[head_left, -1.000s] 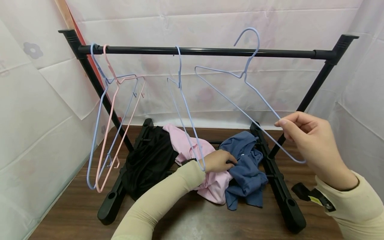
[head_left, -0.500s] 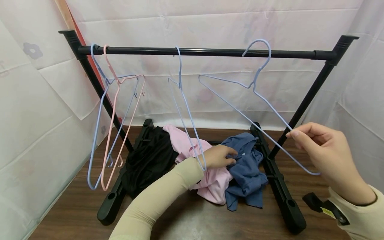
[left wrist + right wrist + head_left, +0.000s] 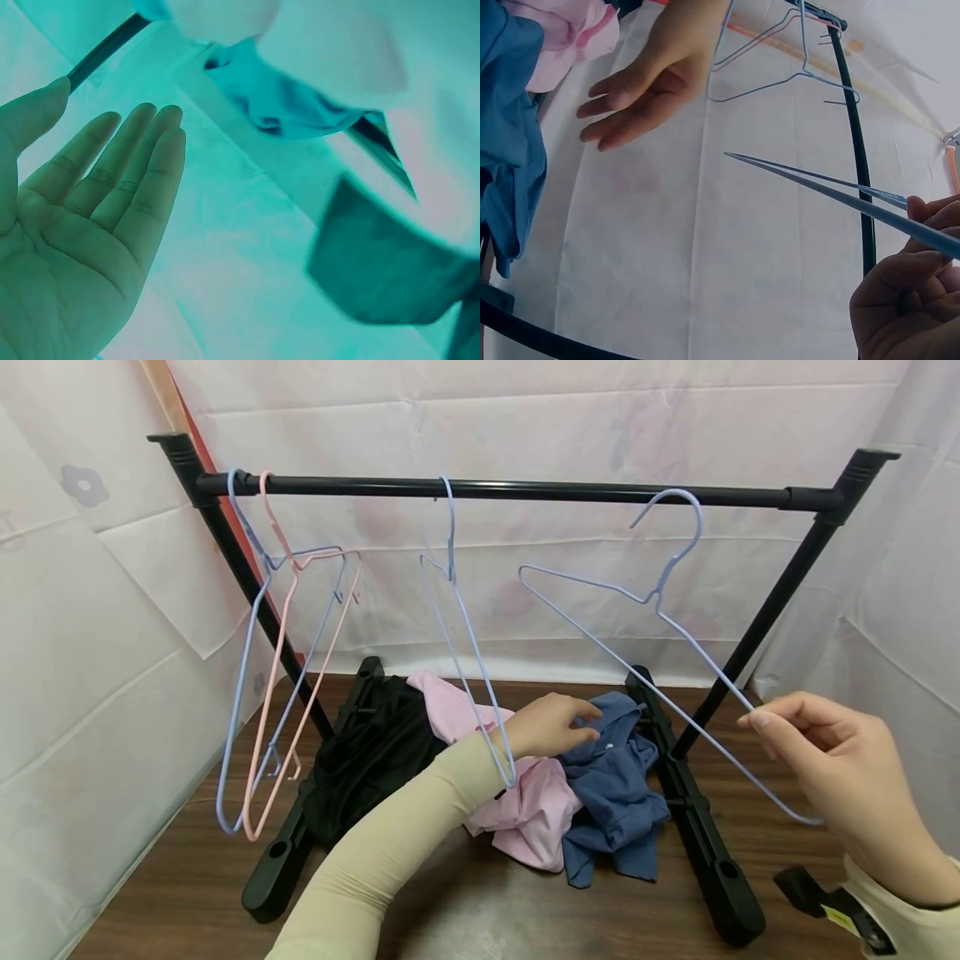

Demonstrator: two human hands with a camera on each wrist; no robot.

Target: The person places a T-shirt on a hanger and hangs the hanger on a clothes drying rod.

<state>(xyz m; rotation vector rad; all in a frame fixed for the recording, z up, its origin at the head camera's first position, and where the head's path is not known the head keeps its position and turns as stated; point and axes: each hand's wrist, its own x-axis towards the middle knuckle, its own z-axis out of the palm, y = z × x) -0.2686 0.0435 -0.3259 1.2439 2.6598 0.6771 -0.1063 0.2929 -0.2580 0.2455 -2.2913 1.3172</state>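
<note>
My right hand (image 3: 836,768) pinches a light blue wire hanger (image 3: 700,518) near its right corner, thumb against the fingertips. The hook of that hanger overlaps the black rail (image 3: 555,489) in the head view and hangs loose of it at the tip. From the right wrist view, the hanger wires (image 3: 825,189) run edge-on out of the grip. My left hand (image 3: 551,725) hovers over the pink cloth (image 3: 540,827) and the blue garment (image 3: 615,793), holding nothing. Its palm and straight fingers show in the left wrist view.
Another blue hanger (image 3: 452,527) hangs mid-rail, in front of the left forearm. A pink hanger (image 3: 283,627) and a blue one (image 3: 244,668) hang at the left end. Black cloth (image 3: 375,752) lies between the rack's feet on the brown wooden surface (image 3: 480,910).
My right hand has moved down and to the right with the blue hanger, whose hook has dropped from above the rail to its level. The left hand has risen slightly from the clothes.
</note>
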